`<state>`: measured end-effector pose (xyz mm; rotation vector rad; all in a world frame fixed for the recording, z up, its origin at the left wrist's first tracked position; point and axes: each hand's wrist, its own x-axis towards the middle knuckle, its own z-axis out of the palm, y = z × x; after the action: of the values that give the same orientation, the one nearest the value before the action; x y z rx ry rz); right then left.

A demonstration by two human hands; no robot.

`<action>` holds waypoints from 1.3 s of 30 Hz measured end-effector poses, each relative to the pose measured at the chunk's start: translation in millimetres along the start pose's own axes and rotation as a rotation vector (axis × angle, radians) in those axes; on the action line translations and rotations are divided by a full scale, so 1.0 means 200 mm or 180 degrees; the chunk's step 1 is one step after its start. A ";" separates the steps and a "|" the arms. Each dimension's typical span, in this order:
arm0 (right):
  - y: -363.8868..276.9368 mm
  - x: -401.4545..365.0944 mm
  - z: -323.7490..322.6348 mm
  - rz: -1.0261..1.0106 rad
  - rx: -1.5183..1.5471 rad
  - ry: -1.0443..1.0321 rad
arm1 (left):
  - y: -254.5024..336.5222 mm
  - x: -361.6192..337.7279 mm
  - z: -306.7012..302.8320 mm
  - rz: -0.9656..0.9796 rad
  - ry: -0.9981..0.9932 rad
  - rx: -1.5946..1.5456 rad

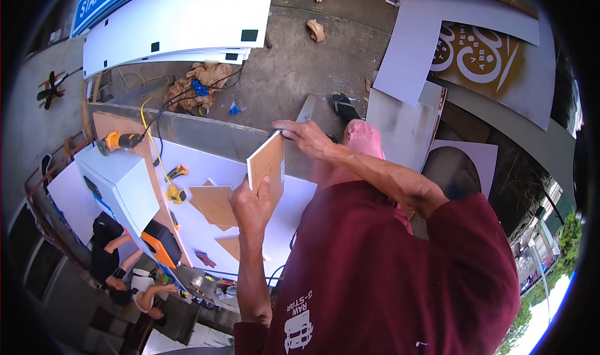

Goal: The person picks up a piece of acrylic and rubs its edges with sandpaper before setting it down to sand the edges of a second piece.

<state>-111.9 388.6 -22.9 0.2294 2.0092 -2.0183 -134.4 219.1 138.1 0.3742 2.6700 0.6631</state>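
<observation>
My left hand grips a small rectangular board with a brown face and a white edge. The board is held up on edge, thumb against its brown face. My right hand is closed at the board's upper corner, fingertips near a small dark thing I cannot make out. Below the board, more brown pieces lie on a white sheet on the workbench.
A yellow tape measure, a yellow-black power tool and a light box are on the bench. Crumpled brown paper and cables lie on the floor. Large white panels stand beyond. Another person is at lower left.
</observation>
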 end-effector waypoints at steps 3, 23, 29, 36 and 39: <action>-0.02 -0.06 0.06 -0.0652 -0.0044 0.0428 | 0.01 -0.01 0.00 -0.0063 -0.0011 -0.0019; -0.40 -0.15 -0.04 -0.1303 0.0332 -0.0054 | 0.05 -0.02 0.05 0.0155 0.0177 0.0056; -0.06 -0.03 -0.05 -0.0037 -0.0082 -0.0206 | 0.08 -0.02 0.04 0.0149 0.0112 0.0084; -0.25 -0.10 -0.02 -0.0996 -0.0425 0.0042 | 0.11 -0.06 0.04 -0.0144 0.0152 -0.0027; 0.17 0.03 -0.18 -0.0259 -0.1573 -0.0118 | 0.05 -0.08 0.00 -0.0207 0.0221 -0.0173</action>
<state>-110.1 424.9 -58.8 0.0043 2.4419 -1.4846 -119.3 221.9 147.0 0.2531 2.7104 0.7396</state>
